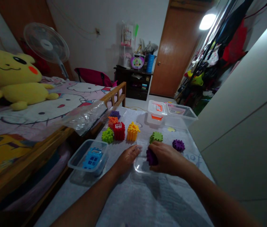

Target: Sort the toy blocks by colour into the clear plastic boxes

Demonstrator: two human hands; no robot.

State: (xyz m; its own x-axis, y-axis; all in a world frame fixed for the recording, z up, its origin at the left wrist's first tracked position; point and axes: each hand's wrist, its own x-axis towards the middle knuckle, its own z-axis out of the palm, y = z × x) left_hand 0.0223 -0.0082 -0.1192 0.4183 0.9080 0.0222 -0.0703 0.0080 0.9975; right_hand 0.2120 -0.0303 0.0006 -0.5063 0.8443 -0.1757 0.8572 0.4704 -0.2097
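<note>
Purple block, a knobbly plastic piece with toothed edges, sits low on the cloth-covered worktop, just right of centre.

Far left, a soft yellow plush toy lies on the bed, with a round fan behind it. A crinkled clear plastic bag drapes over the bed's wooden rail. Nearer, a clear rectangular tub holds 1 blue block.

The left hand lies flat with fingers stretched out, gripping nothing, at the left edge of a clear flat lid. Beyond it stand a lime block, a red block and a yellow block, all toothed cubes.

The right hand is curled closed around the Purple block, holding it over the lid. A green block touches its fingertips on the far side; a round purple piece lies just right. Further off are a white-lidded box and an open clear bin.
</note>
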